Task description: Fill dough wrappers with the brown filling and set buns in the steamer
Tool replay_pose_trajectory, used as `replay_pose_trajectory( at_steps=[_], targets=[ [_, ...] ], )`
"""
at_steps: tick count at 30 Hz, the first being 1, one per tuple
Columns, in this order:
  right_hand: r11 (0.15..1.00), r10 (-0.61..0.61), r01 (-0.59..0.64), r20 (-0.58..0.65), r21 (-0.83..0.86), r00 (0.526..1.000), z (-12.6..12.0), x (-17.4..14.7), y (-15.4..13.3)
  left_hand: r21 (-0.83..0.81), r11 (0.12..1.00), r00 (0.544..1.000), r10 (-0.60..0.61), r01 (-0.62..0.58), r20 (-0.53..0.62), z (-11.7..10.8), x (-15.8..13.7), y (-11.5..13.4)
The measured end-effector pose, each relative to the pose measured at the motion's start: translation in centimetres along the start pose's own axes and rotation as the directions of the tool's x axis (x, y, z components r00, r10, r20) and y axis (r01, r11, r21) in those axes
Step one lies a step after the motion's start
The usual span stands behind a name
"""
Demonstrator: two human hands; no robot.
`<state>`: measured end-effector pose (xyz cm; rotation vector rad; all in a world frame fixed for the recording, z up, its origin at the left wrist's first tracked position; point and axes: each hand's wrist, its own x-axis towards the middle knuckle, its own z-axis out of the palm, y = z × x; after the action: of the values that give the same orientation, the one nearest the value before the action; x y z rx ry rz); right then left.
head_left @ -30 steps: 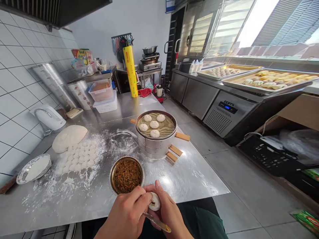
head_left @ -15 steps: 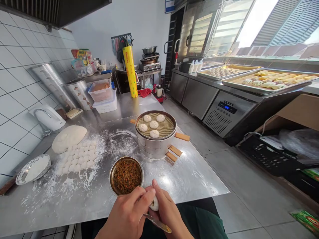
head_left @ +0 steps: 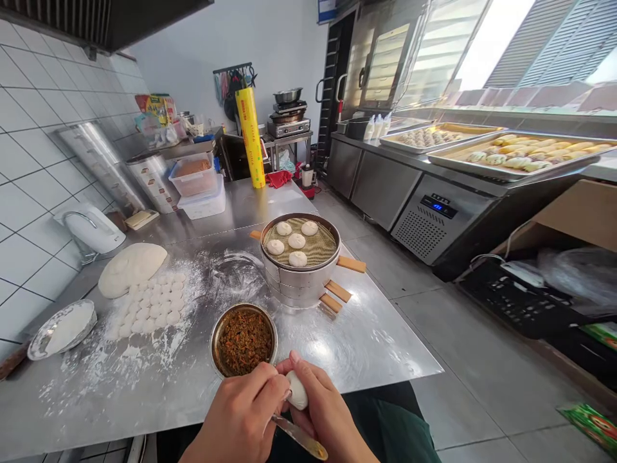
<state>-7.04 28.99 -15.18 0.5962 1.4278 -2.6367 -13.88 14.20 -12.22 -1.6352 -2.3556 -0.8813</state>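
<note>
Pinching the dough ball (head_left: 299,392) looks like the step in hand. The ball is between the two hands, by the near edge of the table (head_left: 376,350), near the bowl (head_left: 274,326) of brown and orange filling (head_left: 245,341). The left hand (head_left: 245,405) has its thumb and first finger closed on the side of the ball, and a flat stick (head_left: 303,438) with a yellow smear at its tip pokes out from under that hand. The right hand (head_left: 322,402) curls its fingers around the ball. The fingers hide the pinched spot, so I cannot tell if there is a hole. The next move seems to call for small, soft pinches, with the right palm steady and the stick clear of the dough. Five buns (head_left: 296,241) sit in the steamer (head_left: 303,283). The tall yellow roll (head_left: 250,138) has red writing, too small to read. The little screen (head_left: 438,206) shows blue numbers, but I cannot read them for sure. The words on the green packet (head_left: 590,421) are too blurry.
</note>
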Motion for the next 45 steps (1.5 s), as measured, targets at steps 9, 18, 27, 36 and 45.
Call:
replay_pose_trajectory(
  at_steps=[9, 18, 27, 36, 45],
  targets=[
    [0.997, 0.049, -0.05, 0.009, 0.059, 0.999, -0.3, 0.3, 0.3, 0.044, 0.998, 0.999, 0.046, -0.046, 0.002, -0.5, 0.5, 0.2],
    [0.997, 0.046, -0.049, 0.048, 0.057, 0.998, -0.5, 0.0, 0.1, 0.035, 0.994, 0.994, 0.105, -0.105, 0.017, -1.1, 0.7, 0.3],
    [0.999, 0.044, -0.046, 0.055, 0.029, 0.997, -0.8, 0.1, -0.1, 0.055, 0.991, 0.992, 0.119, -0.121, 0.037, -1.4, 1.6, 0.7],
    [0.996, 0.049, -0.052, 0.044, 0.069, 0.998, -1.4, 0.3, -0.3, 0.017, 0.995, 0.991, 0.093, -0.095, 0.1, -0.9, 2.0, 0.4],
    [0.994, 0.036, -0.035, -0.003, 0.102, 0.999, -2.2, 0.6, -0.5, 0.004, 0.996, 0.984, 0.085, -0.087, 0.159, -0.7, 3.3, 0.7]
  ],
)
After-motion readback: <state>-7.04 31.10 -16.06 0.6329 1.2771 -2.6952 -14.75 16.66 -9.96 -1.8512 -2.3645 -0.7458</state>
